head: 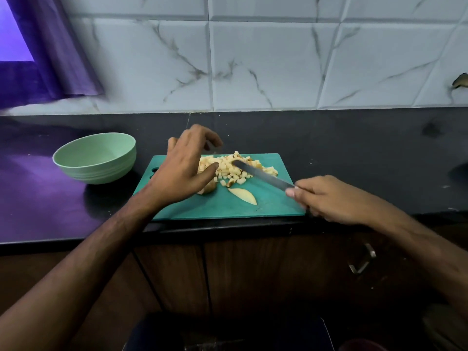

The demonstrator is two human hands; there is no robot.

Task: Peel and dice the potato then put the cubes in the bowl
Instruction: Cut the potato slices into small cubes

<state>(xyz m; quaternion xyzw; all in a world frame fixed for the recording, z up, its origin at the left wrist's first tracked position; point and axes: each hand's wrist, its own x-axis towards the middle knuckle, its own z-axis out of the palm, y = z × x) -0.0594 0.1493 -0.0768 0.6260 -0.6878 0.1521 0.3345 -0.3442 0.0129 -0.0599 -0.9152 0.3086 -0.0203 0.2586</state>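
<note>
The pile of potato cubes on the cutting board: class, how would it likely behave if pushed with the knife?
The potato cubes lie loose, so they would probably scatter rather than slide together. Flat faces suggest tumbling, not rolling. The knife blade looks narrow, so some may slip past it.

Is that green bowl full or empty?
Empty: the bowl shows only its bare inside, and the potato cubes lie on the board.

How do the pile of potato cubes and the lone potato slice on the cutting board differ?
The potato cubes are many small blocks heaped at the board's far side; the potato slice is one long, curved, flat piece lying nearer the person. The knife blade, held by the right hand, reaches into the cubes, while the slice lies untouched. Both are pale yellow and rest on the green cutting board, not in the bowl.
</note>
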